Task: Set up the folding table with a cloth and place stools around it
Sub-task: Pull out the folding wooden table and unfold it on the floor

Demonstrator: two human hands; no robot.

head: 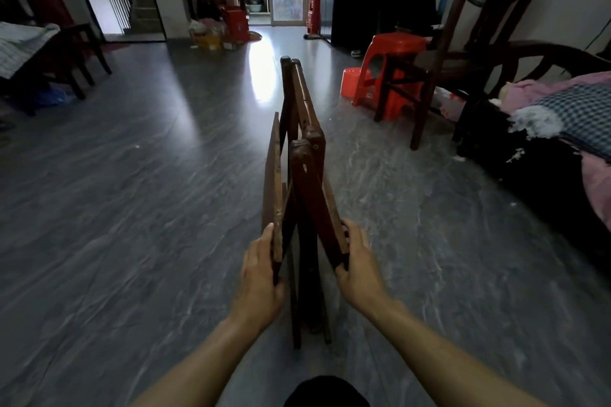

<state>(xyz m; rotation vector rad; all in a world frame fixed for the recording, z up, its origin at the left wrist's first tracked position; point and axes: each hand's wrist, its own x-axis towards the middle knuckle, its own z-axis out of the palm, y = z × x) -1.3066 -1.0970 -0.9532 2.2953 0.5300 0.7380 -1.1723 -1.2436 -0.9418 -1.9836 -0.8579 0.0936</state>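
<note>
A dark brown wooden folding table (305,155) stands folded on edge on the grey floor in front of me, its legs slightly spread. My left hand (259,277) grips the flat tabletop panel on the left side. My right hand (358,266) is closed on the leg frame on the right side. A red plastic stool (393,56) stands to the right, farther back, partly behind a dark wooden stool (401,92). No cloth for the table can be picked out.
A red bucket (352,81) lies by the red stool. A bed with pink and checked bedding (575,109) fills the right side. A dark table and chair (71,56) stand at left. Boxes (218,36) sit near the far doorway.
</note>
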